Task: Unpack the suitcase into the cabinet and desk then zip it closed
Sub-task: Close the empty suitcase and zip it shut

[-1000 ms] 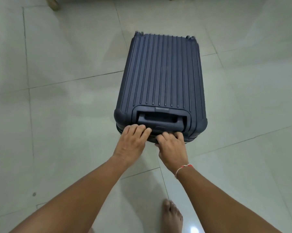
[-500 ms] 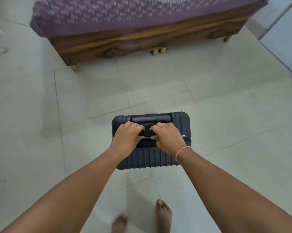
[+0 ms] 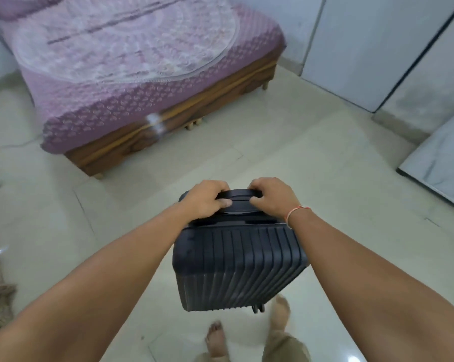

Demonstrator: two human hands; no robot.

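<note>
Both forearms are bare from the lower edge of the view to the wrists, with no sleeve showing on either. The left hand (image 3: 207, 198) wears nothing, no ring or band, while the wrist behind the right hand (image 3: 271, 197) carries a thin thread bracelet (image 3: 296, 210) in orange-pink with pale strands, looped once and sitting a little loose. Both feet are bare, the left foot (image 3: 215, 340) showing its toes, and a khaki trouser leg (image 3: 283, 346) covers the right leg down to the ankle.
</note>
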